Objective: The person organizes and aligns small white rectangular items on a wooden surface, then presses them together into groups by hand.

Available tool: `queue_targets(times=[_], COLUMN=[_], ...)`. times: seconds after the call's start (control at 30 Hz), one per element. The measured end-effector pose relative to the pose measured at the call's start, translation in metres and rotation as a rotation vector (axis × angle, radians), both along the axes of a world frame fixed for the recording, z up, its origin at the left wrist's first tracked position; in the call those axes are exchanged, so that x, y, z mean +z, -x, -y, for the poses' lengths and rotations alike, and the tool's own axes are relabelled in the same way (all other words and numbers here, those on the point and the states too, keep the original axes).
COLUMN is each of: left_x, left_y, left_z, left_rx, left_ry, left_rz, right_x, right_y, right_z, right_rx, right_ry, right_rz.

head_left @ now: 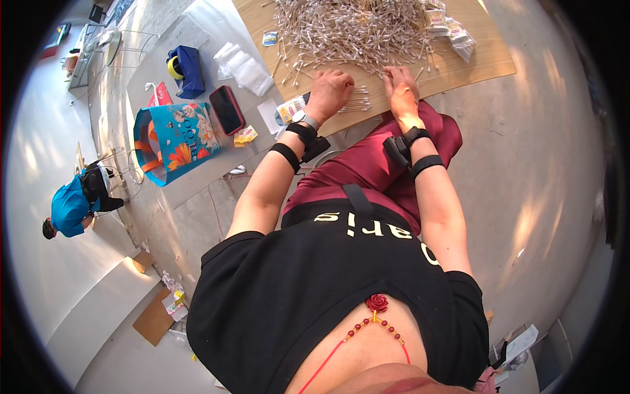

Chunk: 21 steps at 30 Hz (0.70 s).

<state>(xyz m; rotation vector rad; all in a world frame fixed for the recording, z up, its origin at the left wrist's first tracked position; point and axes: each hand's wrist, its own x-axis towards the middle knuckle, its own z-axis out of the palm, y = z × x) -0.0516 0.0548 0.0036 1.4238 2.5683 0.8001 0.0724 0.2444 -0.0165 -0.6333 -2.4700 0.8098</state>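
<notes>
A wide heap of loose cotton swabs (361, 33) covers the far part of the wooden table (489, 65). Curled fingers close my left hand (330, 90) above the near edge; whatever lies inside them is hidden. Just right of it, several cotton swabs (357, 100) lie side by side in a row. My right hand (400, 88) is at the heap's near border, its fingers bent down and drawn together around a cotton swab, of which only a tip shows. Beside my left wrist lies a small pack of swabs (291, 108).
Clear packs of swabs (461, 41) rest at the table's right. On the grey surface at left are a blue tape dispenser (188, 72), clear plastic bags (243, 69), a phone (227, 109) and a flowered bag (180, 141). A person in blue (71, 205) is farther left.
</notes>
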Motion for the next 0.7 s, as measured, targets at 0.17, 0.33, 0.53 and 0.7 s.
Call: queue_targets(times=[0.17,0.33,0.53,0.7], left_x=[0.004,-0.001,-0.005,-0.002], left_y=[0.013,0.03,0.038,0.039], left_z=[-0.031,-0.051,-0.055,-0.047], left_rx=[0.106,0.074,0.026,0.024], left_ry=[-0.251,-0.25,-0.165,-0.244], left_rz=[-0.144,-0.276,-0.292,-0.241], right_x=[0.001,-0.006,-0.003,-0.008], right_y=[0.014,0.02,0.02,0.02], right_z=[-0.001,0.001,0.001,-0.002], right_rx=[-0.017,-0.043,-0.001,0.04], right_ry=[-0.102,-0.126,-0.125,-0.196], right_rz=[0.126,0.197,0.219,0.21])
